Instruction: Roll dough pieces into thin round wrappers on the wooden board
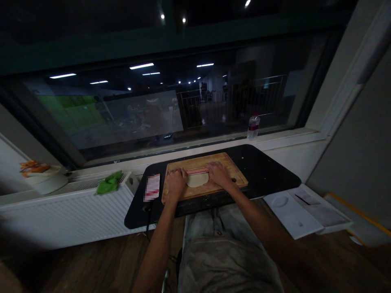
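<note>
Crosswise between the two hands lies a reddish striped rod (197, 171), its long axis running left to right, tipped so slightly that the right end sits a little farther away. It lies at the far side of a pale flat sheet (198, 181), most of which spreads on its near side, upon a wooden board (236, 170) on the black worktop (270, 175). The left hand (177, 181) covers the rod's left end with bent fingers, and the right hand (218, 173) lies over its right end, so neither is nearer to it. Whether the fingers close around the rod or only press from above, I cannot tell. Left of the board lies a red-and-white item (152, 187), well apart from the rod.
</note>
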